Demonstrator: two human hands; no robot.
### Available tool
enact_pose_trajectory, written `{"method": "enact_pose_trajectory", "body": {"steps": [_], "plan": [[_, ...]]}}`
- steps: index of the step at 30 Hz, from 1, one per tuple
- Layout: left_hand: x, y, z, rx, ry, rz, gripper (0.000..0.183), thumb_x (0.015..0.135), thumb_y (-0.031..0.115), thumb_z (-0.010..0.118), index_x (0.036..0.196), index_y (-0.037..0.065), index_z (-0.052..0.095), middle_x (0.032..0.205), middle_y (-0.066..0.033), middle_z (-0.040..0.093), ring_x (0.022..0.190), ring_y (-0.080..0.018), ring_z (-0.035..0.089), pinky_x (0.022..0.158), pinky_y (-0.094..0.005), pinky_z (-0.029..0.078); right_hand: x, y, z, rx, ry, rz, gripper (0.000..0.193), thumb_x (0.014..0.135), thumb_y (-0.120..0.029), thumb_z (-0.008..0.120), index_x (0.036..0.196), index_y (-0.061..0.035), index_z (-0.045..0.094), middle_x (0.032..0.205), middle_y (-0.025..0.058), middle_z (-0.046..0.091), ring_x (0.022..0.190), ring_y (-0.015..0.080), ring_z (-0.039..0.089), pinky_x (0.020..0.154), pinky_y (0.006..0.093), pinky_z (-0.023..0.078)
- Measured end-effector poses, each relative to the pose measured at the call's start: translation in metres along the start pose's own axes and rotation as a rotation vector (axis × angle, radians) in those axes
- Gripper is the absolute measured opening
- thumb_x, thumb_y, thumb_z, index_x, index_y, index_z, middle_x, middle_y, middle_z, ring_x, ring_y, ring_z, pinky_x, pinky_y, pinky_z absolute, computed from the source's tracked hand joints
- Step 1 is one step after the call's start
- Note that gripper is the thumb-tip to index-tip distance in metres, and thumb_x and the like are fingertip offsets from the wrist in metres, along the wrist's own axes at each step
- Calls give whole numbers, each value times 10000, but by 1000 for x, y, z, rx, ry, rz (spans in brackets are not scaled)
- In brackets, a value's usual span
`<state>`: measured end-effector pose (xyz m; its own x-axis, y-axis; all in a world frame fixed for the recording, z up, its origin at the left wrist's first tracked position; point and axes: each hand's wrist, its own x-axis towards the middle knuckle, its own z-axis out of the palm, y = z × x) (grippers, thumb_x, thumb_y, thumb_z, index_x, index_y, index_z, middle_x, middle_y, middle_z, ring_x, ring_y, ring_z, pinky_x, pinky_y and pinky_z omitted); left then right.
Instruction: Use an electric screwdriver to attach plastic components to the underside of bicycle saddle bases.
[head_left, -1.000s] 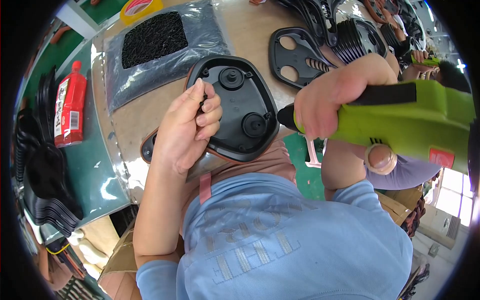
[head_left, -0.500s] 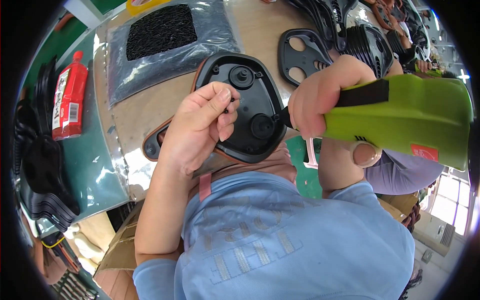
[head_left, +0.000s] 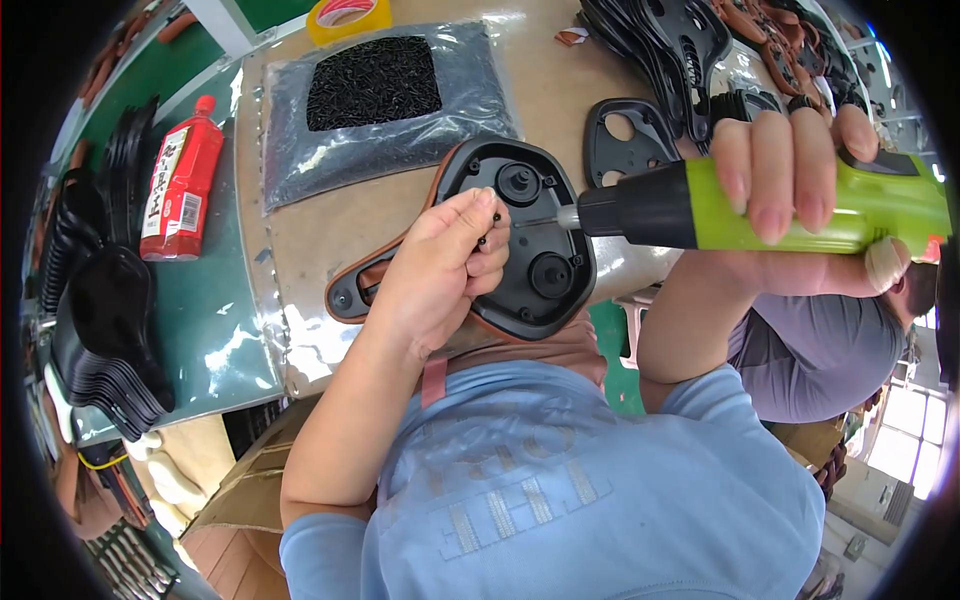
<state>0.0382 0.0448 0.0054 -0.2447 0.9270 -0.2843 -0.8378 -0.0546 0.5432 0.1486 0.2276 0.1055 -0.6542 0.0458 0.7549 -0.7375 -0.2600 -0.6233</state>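
A bicycle saddle [head_left: 518, 300] lies underside up on the table before me, its black plastic base edged in brown and its narrow nose toward the left. My left hand [head_left: 435, 270] is closed over its left part, pinching small black screws [head_left: 496, 217] between thumb and fingers. A green and black electric screwdriver [head_left: 640, 210] is gripped in my right hand [head_left: 785, 185], held nearly level. Its thin bit points left over the saddle base, between the two round bosses, toward my left fingertips. Whether the bit touches anything, I cannot tell.
Behind the saddle lies a clear bag [head_left: 300, 165] of black screws, with yellow tape [head_left: 350, 18] beyond. A red bottle [head_left: 185, 190] and stacked black shells [head_left: 110, 330] stand left. More black shells [head_left: 625, 140] lie back right. Another person [head_left: 820, 345] sits at right.
The screwdriver has swung to point left, and its bit now shows over the saddle base, where before its tip was at the right edge. My left hand still pinches screws. The whole view has shifted.
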Motion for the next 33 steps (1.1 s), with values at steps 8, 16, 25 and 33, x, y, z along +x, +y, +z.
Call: {"method": "enact_pose_trajectory", "body": {"steps": [8, 16, 25, 33], "plan": [[-1, -2, 3, -102, 28, -12, 193, 945, 254, 467, 867, 79, 489, 685, 45, 381, 547, -15, 303, 445, -148, 234, -8, 22, 5, -71, 23, -22, 547, 785, -482, 552, 1144, -95, 407, 802, -7, 520, 674, 134, 520, 646, 301, 374], [3, -2, 7, -120, 144, 27, 187, 930, 243, 497, 903, 58, 498, 681, 39, 380, 552, -23, 318, 451, -157, 246, 5, 25, 13, -259, -256, -43, 533, 779, -436, 615, 1131, -86, 421, 855, 58, 588, 670, 174, 607, 576, 315, 491], [-2, 13, -12, 245, 64, 11, 95, 874, 113, 580, 917, 35, 545, 637, 36, 481, 504, -20, 407, 422, -162, 316, 31, 57, -18, -154, -230, 87, 628, 767, -441, 625, 1184, -21, 414, 803, 77, 545, 669, 205, 534, 591, 357, 417], [1, 13, -16, 276, -62, -42, 96, 842, 112, 621, 831, 33, 566, 642, 39, 501, 518, -23, 457, 440, -161, 364, 34, 76, -16, -101, -280, 210, 615, 685, -377, 753, 1063, -16, 428, 752, 93, 540, 637, 212, 543, 547, 338, 442]]}}
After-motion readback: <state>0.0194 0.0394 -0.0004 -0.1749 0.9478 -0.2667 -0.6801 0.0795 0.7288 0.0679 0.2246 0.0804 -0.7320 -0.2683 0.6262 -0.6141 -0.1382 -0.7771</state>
